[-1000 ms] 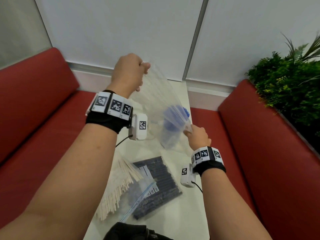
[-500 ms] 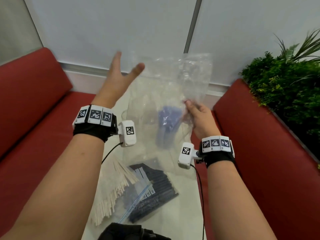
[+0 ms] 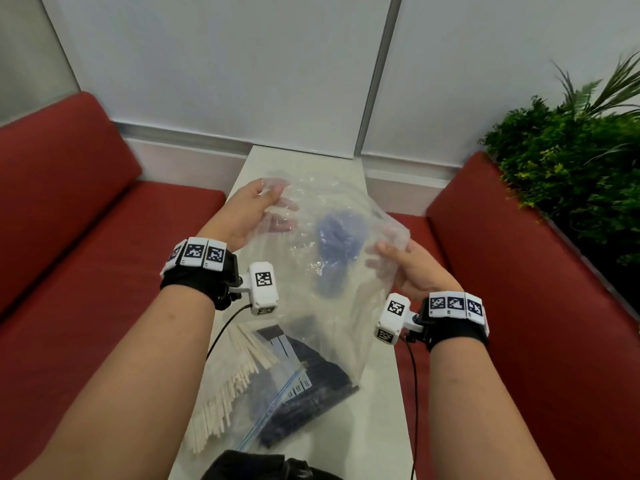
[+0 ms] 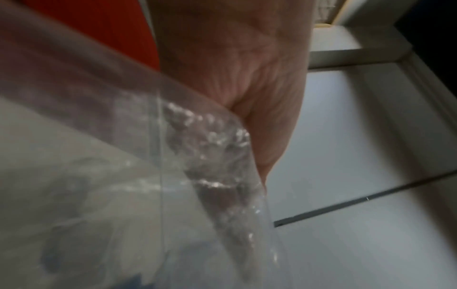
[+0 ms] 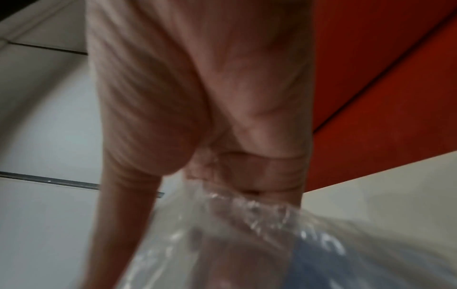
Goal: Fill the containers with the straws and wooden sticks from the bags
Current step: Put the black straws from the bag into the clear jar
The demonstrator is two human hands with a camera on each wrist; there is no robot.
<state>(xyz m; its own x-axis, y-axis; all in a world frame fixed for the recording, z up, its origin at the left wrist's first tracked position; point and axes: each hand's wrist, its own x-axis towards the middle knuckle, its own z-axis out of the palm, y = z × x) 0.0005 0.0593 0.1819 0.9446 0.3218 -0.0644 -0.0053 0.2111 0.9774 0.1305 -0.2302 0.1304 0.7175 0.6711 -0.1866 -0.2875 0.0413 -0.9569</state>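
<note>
I have my left hand (image 3: 250, 212) pinching the far left edge of a clear plastic bag (image 3: 332, 306), thumb on top and fingers (image 3: 284, 223) showing through the film, and my left wrist view confirms crinkled plastic gathered at the thumb. My right hand (image 3: 410, 268) grips the bag's right edge the same way, thumb over the film and fingers curled behind it; the right wrist view shows plastic bunched against the fingers. Between my hands the bag hangs above the white table (image 3: 374, 410), and inside it I make out a blurred blue bundle (image 3: 337, 251), though I cannot tell exactly what it is. Its lower end droops towards the things lying on the table near me: a spread of pale wooden sticks (image 3: 221, 389) on the left, touching a zip bag of dark straws (image 3: 311, 396) beside them. Red benches (image 3: 86, 271) flank the table, and a green plant (image 3: 571, 168) stands beyond the right one.
</note>
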